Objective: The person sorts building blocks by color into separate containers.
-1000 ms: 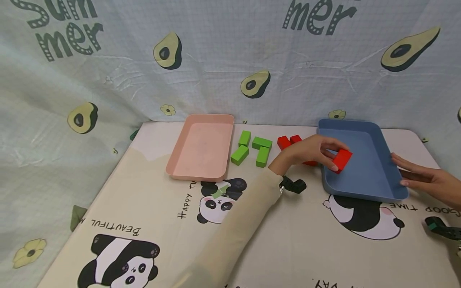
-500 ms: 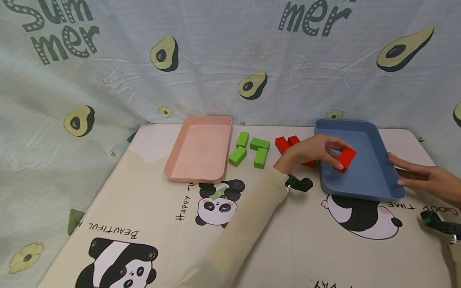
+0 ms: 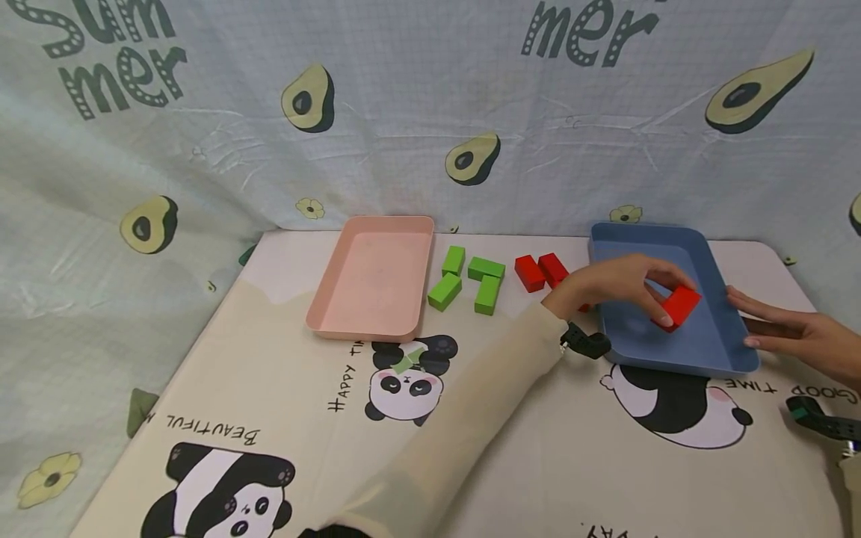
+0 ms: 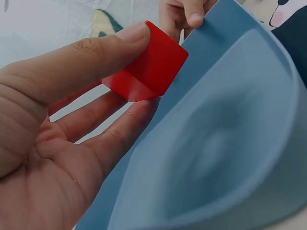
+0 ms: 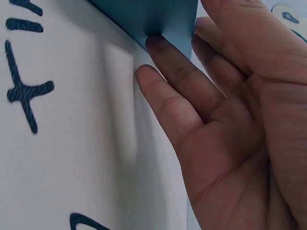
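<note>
Red block [image 3: 679,306], held: plain, glossy, squared at the corners. Lies in the left hand [image 3: 625,285], over the right half of the interior of the blue tray [image 3: 679,254]. Cannot tell whether touching the tray floor.

Left grip: narrow, holding the red block, with thumb laid on one face and fingers behind and beneath.

Right hand [image 3: 800,336]: at the right side of the blue tray. Fingers nearly straight, tips touching the outer wall. Right grip: wide, resting along the tray's side.

Blue tray: shallow, rounded at the corners. Sits at the far right of the table [image 3: 511,478].

Loose red blocks [image 3: 530,273]: on the table, just left of the blue tray. Two plain to see, side by side; farther red partly hidden behind the left hand, exact count not to be told.

Green blocks [image 3: 445,291], four: between the pink tray [image 3: 377,276] and the loose red blocks. Set in two close pairs, the right pair with far piece crosswise.

Pink tray: shallow, at the far left of the table.

Tablecloth prints: pandas [image 3: 403,388] and lettering. Backdrop sheet [image 3: 397,97], beyond the far edge: pale, printed with avocados, flowers and lettering.
</note>
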